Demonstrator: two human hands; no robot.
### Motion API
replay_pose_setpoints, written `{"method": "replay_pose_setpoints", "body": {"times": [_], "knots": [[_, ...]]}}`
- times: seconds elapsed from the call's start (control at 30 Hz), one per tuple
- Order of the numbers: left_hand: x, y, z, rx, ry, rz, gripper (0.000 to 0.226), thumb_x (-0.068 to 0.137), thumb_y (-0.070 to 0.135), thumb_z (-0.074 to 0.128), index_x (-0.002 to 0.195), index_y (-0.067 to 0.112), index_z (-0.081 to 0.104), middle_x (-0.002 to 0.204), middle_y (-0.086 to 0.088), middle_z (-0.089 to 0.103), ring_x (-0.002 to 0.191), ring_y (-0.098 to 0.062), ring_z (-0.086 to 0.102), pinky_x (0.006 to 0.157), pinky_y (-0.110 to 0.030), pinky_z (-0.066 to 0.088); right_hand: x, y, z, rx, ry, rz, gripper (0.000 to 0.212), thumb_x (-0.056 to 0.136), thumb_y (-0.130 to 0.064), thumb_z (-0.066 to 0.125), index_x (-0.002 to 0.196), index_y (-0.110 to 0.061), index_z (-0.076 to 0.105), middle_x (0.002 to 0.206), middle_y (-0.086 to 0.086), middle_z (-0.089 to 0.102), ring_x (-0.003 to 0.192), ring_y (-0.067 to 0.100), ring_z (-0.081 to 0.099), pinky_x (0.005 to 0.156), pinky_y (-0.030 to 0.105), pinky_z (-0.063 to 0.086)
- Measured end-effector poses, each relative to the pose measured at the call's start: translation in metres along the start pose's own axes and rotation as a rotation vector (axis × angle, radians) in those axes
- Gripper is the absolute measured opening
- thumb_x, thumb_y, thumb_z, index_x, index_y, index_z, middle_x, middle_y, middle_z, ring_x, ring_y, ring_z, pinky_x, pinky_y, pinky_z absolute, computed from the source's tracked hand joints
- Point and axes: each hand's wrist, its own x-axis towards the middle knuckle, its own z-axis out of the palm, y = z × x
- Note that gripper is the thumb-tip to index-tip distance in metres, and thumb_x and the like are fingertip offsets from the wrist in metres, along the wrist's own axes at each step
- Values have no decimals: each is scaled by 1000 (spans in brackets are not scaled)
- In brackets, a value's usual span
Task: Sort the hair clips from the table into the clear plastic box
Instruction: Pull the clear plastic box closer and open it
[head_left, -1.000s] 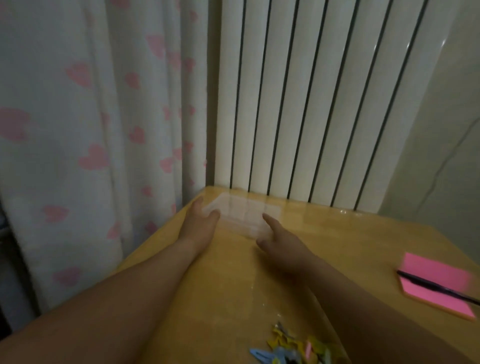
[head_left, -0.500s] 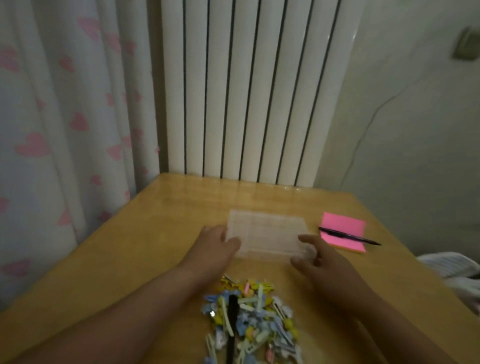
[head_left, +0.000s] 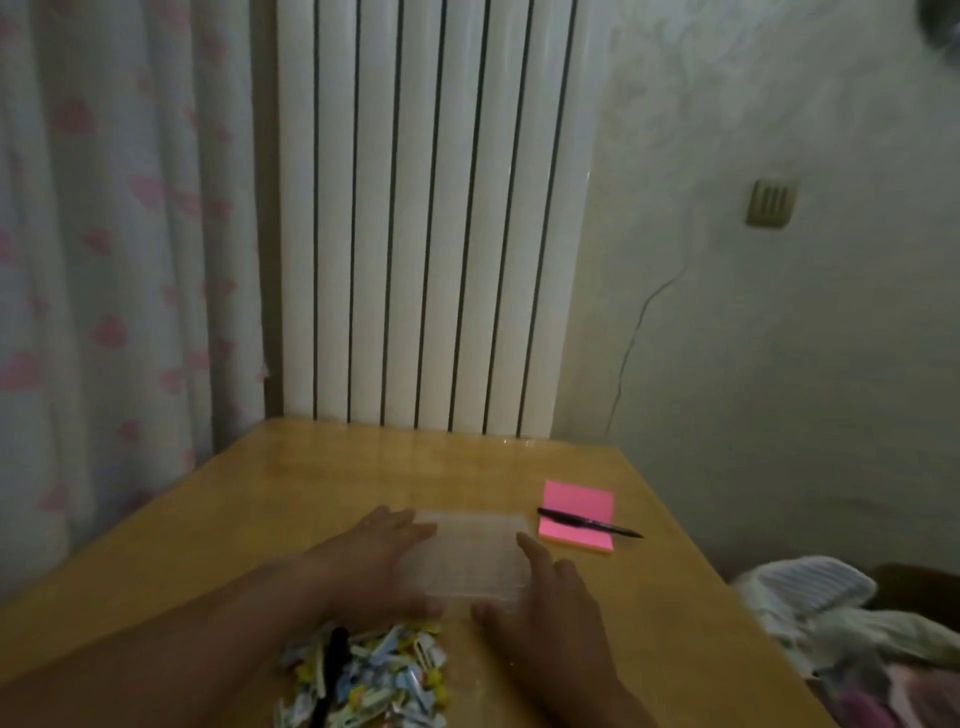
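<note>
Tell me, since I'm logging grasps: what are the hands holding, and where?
Both hold the clear plastic box flat on the table: left hand on its left edge, right hand on its right edge and near corner.

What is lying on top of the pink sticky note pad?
A black pen lies across the pink sticky note pad, its tip overhanging the right edge onto the table. Nothing else shows on it; the strip beneath the pen is hidden.

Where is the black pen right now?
The pen lies across the pink sticky notes on the table's right side, just right of the clear box.
</note>
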Motion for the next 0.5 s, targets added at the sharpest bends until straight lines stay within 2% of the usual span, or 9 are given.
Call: {"method": "replay_pose_setpoints", "body": {"times": [0.07,0.1,0.23,0.27,0.33,0.37,0.4,0.43,0.5], "knots": [[-1,3,-6,24,-44,7,136,51,104,44,168,39,16,178,10,3,164,-18,0,132,-41,11,0,-2,-2,40,5,4,105,72,-75,62,162,-44,18,131,-5,51,125,19,57,104,36,47],[-2,4,-9,23,-45,6,135,51,103,44,168,39,20,177,10,8,163,-17,5,132,-38,13,0,-2,-2,59,12,5,108,72,-73,63,164,-43,15,134,-5,51,125,19,56,105,36,47],[-3,5,-26,34,29,16,98,76,89,56,159,40,42,167,14,37,152,-13,36,124,-34,31,0,-1,-4,142,49,-2,124,68,-65,72,166,-36,2,151,-8,49,133,16,54,109,34,46],[-2,4,-34,-6,83,28,85,80,88,56,150,40,55,157,14,51,142,-11,48,118,-35,40,0,0,-4,181,53,2,128,67,-62,75,166,-35,-1,153,-9,50,134,16,54,108,32,46],[9,-3,-53,-141,282,39,63,84,83,56,119,34,75,119,10,74,108,-9,68,96,-37,57,-1,1,-5,238,61,10,130,65,-61,78,166,-37,-2,151,-11,54,132,15,58,106,31,47],[19,-10,-60,-214,412,15,58,85,80,60,107,29,76,103,7,76,94,-11,71,87,-40,61,-1,1,-4,220,63,3,128,65,-64,76,166,-39,2,149,-11,55,131,15,58,105,33,48],[30,-19,-64,-305,532,-20,57,85,79,63,104,26,74,95,5,75,86,-13,72,81,-43,63,-1,3,-4,169,61,-5,120,66,-68,74,164,-41,10,145,-10,56,130,16,58,104,34,49],[41,-28,-63,-397,611,-71,59,84,78,66,106,23,71,94,3,75,83,-15,74,78,-44,64,-2,4,-2,99,52,-14,110,68,-71,72,161,-44,19,138,-8,57,127,16,59,103,35,49],[63,-44,-52,-555,643,-166,50,89,67,68,105,20,64,95,-1,74,81,-19,75,77,-46,65,0,5,1,-18,36,-18,89,72,-76,68,150,-46,38,124,-8,56,120,17,60,100,36,49]]}}
